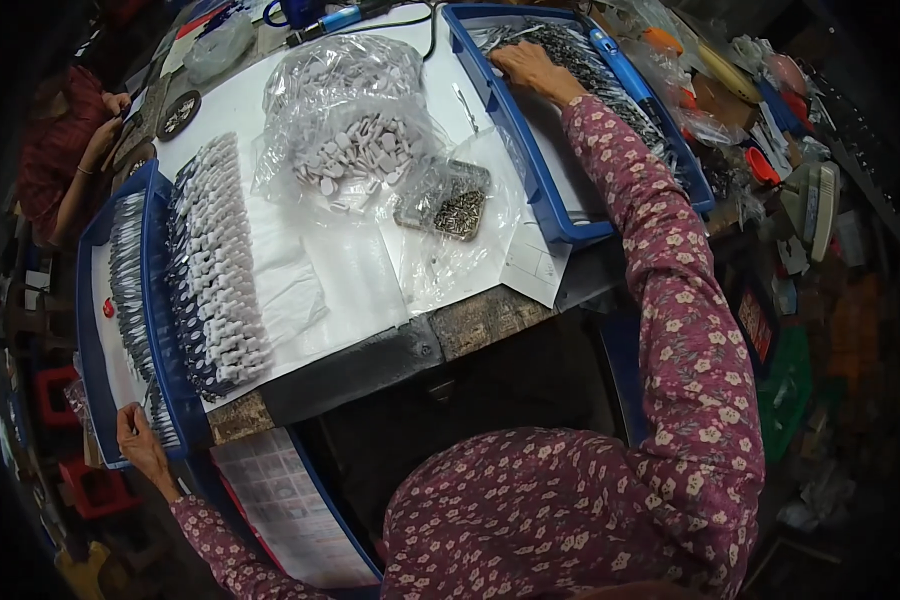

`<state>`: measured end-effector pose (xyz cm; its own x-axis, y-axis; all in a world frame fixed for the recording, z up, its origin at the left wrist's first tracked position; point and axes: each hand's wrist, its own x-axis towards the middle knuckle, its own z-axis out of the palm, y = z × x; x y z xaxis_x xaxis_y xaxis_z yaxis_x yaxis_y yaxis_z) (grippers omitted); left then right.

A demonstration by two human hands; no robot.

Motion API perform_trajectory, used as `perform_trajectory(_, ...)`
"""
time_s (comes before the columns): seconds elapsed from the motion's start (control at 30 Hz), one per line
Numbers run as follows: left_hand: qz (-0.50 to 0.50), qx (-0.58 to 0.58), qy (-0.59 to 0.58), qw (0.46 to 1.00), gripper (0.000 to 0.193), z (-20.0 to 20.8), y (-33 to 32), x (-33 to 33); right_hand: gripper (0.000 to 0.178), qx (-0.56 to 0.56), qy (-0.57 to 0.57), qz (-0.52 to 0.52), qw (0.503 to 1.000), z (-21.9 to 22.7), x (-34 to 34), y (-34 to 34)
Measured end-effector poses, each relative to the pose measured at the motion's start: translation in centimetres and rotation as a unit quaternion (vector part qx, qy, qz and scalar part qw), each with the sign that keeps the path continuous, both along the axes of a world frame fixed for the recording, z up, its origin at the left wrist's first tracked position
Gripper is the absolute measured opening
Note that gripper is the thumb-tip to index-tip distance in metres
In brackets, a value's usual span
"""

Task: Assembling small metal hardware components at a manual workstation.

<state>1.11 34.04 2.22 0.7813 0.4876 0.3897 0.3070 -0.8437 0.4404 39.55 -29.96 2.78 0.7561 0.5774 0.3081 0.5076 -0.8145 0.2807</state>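
Note:
My left hand [144, 441] is at the near end of the left blue tray [154, 270], its fingers pinched together by a row of slim metal pieces [132, 270]. What they hold, if anything, is too small to make out. Stretched far forward, my right hand [536, 70] reaches into the right blue tray [530, 165], over a heap of slim shiny metal pieces [560, 45]. Its fingers are bent near the tray's left wall, and their tips are partly hidden. Beside the left tray stand dense rows of white-tipped pieces with dark ends [220, 270].
Clear plastic bags of small white tabs [365, 150] lie mid-table beside a clear box of small metal pins [460, 213]. A blue tool [620, 65] rests along the right tray. Bags and clutter [740, 80] crowd the right. Another person [65, 150] sits at far left.

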Motion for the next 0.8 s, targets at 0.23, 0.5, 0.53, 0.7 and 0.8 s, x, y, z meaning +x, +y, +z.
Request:
perform_trajectory(0.23,-0.013,-0.004,-0.013,1.0,0.018,-0.2,0.1,0.3,0.026,-0.022,0.097,-0.052,0.994,0.3,-4.4,-0.1)
perform_trajectory(0.5,-0.016,0.0,-0.017,1.0,0.021,-0.5,1.1,0.2,0.018,-0.008,0.075,-0.056,0.996,-1.0,-8.2,0.1)
perform_trajectory(0.53,-0.006,0.002,-0.024,1.0,0.021,-0.7,1.2,0.1,0.016,0.024,0.086,-0.031,0.996,-0.7,-8.5,-0.3)
perform_trajectory(0.7,-0.002,0.031,-0.088,0.996,0.019,-0.5,0.3,0.1,0.014,0.032,0.161,-0.06,0.985,0.7,-9.4,-0.5)
perform_trajectory(0.8,0.014,0.015,-0.102,0.995,0.02,-0.3,-0.1,0.2,0.015,0.06,0.2,-0.075,0.975,0.8,-9.0,-1.2)
